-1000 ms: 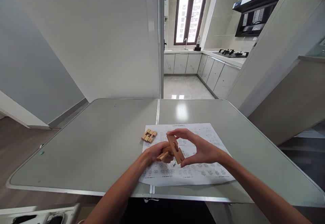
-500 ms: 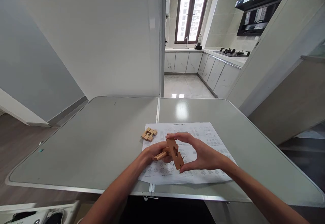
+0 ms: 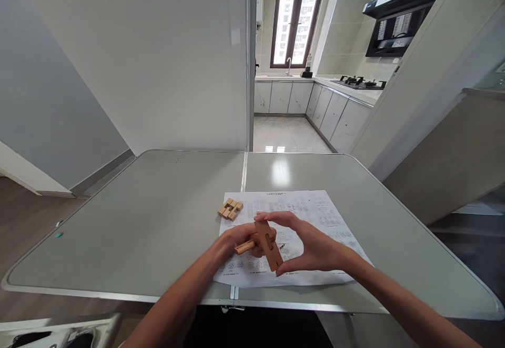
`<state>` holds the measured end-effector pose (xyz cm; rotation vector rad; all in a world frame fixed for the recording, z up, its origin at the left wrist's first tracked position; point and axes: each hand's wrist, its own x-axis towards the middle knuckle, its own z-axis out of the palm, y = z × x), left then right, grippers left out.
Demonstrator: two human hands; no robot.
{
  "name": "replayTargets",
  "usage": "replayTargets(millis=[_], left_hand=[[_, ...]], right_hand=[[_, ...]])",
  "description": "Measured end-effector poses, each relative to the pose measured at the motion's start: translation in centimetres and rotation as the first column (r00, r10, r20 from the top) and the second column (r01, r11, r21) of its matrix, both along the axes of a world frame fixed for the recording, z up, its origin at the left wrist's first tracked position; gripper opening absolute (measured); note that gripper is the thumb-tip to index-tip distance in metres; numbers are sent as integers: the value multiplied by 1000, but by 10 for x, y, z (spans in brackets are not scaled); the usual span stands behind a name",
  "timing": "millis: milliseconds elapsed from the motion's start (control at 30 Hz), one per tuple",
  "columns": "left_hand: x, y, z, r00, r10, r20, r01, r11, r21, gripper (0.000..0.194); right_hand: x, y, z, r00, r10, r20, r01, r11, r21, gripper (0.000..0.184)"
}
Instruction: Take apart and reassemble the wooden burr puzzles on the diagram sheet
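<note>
Over the printed sheet, a flat wooden block with a slot through its middle is held tilted. My right hand grips it at its two ends, thumb at the lower end and fingers at the upper. My left hand is closed behind the block around a wooden stick, whose end sticks out toward the lower left. Whether the stick passes into the slot is hidden. Left of the hands, a flat group of small interlocked wooden puzzle pieces rests on the sheet's upper left corner.
The grey-green table has a metal seam down its middle and a metal rim. A small teal bit lies near the left edge. Beyond the table are a white wall panel and a kitchen with a gas stove.
The wooden block has turned slightly in my hands, and its slot now looks closed at the side where a notch showed before. Both hands have shifted slightly downward and left in view.
</note>
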<state>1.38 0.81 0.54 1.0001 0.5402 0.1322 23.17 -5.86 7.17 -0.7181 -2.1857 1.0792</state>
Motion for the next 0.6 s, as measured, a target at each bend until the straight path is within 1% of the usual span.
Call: replayTargets(millis=[100,267,367,500,600], left_hand=[[0,2,-5,1000,-24,5,24,1000,-4,35],[0,7,-19,1000,5,15,-5,1000,3,39],[0,9,-27,1000,11,7,-11,1000,5,38],[0,8,-27,1000,3,30,-4,1000,15,38],[2,6,-27,997,51,62,-54,997,52,29]], right_hand=[[-5,0,-4,999,19,44,-20,1000,13,95],[-10,1,-11,996,-2,85,-8,994,112,97],[-9,3,-14,991,6,132,-22,992,122,101],[-8,5,-19,989,-29,146,5,987,158,96],[-10,6,-21,988,-22,151,-9,981,196,94]])
